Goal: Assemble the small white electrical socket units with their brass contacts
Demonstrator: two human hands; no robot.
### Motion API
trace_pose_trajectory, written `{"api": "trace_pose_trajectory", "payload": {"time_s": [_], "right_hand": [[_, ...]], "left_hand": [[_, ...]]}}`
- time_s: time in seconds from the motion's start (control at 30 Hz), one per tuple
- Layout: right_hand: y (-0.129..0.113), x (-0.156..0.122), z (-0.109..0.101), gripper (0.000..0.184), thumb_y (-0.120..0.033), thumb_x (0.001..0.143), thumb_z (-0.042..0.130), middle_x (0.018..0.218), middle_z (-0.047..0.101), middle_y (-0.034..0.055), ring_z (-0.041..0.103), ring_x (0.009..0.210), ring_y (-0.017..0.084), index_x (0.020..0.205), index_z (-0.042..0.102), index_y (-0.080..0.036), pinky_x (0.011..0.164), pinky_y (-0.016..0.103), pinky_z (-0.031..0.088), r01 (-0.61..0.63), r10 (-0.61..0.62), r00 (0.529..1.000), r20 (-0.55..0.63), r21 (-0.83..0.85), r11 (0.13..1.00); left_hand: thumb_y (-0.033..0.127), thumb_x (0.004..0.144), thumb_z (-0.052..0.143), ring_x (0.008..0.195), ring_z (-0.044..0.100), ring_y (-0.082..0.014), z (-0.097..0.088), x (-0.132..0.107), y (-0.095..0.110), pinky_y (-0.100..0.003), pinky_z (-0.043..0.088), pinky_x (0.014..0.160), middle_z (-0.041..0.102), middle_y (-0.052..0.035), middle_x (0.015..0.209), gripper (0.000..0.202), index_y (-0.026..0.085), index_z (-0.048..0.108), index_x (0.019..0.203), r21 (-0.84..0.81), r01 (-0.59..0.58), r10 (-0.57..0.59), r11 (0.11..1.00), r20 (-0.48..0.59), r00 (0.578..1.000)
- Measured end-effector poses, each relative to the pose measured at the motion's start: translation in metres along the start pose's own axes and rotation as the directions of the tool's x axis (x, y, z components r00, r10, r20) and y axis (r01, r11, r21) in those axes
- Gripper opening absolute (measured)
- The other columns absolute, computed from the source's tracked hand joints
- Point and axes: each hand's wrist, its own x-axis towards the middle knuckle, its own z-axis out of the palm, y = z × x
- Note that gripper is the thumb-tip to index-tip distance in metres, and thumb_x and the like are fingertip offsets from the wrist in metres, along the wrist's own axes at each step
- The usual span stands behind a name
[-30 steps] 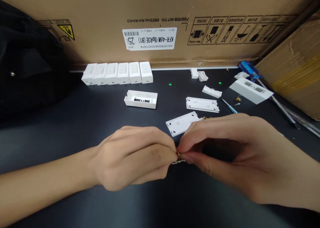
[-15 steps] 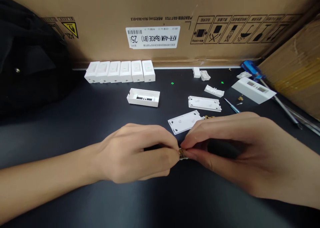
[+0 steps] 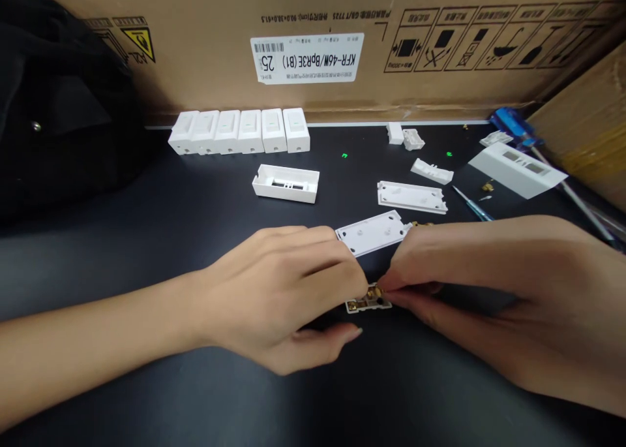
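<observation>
My left hand (image 3: 288,290) and my right hand (image 3: 493,290) meet over a dark table (image 3: 195,238). Between their fingertips lies a small white plastic part with brass contacts (image 3: 369,299), resting on the table. My right hand pinches its right end with thumb and forefinger. The fingers of my left hand curl against its left end, the thumb stretched out below. A flat white cover plate (image 3: 374,231) lies just behind the fingertips.
A row of several white switch modules (image 3: 239,132) stands at the back by a cardboard box (image 3: 313,42). An open white housing (image 3: 286,183), another plate (image 3: 411,196), a white casing (image 3: 518,169), small clips, brass bits and screwdrivers (image 3: 513,122) lie right. A black bag (image 3: 59,107) sits left.
The hands have drawn slightly apart, so more of the small brass-and-white part shows, and it now lies on the table. The view has tilted a little downward.
</observation>
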Motion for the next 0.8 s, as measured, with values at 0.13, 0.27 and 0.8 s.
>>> {"api": "trace_pose_trajectory", "payload": {"time_s": [0.13,0.27,0.8], "right_hand": [[-0.0031,-0.0001,0.0050,0.026,-0.013,0.102,0.054,0.078,0.068,0.0005,0.060,0.063,0.013,0.090,0.076,-0.022,0.056,0.032,0.043,0.053,-0.051,0.997,0.062,-0.025,0.998],[-0.0016,0.0002,0.0082,0.025,-0.010,0.100,0.054,0.080,0.066,0.0012,0.060,0.065,0.015,0.089,0.074,-0.022,0.058,0.034,0.043,0.089,-0.085,0.995,0.047,-0.081,0.993],[-0.0019,0.0041,0.0050,0.032,-0.013,0.102,0.051,0.071,0.058,0.0013,0.050,0.055,0.015,0.078,0.070,-0.021,0.051,0.034,0.035,0.196,-0.189,0.980,0.053,-0.164,0.967]], "left_hand": [[0.019,0.100,0.066,0.083,0.070,-0.0192,0.0016,-0.0014,-0.0013,-0.035,0.056,0.075,0.077,-0.0042,0.099,0.008,0.021,0.061,0.106,-0.001,0.013,-0.013,1.000,0.017,1.000],[0.023,0.104,0.064,0.085,0.070,-0.0196,0.0021,-0.0017,-0.0010,-0.035,0.056,0.076,0.078,-0.0048,0.102,0.003,0.022,0.063,0.107,0.027,0.020,-0.021,0.999,0.027,0.999],[0.022,0.104,0.061,0.085,0.069,-0.0202,-0.0006,0.0005,-0.0007,-0.034,0.057,0.077,0.080,-0.0057,0.102,0.016,0.021,0.076,0.104,0.112,-0.041,0.034,0.993,0.063,0.997]]}}
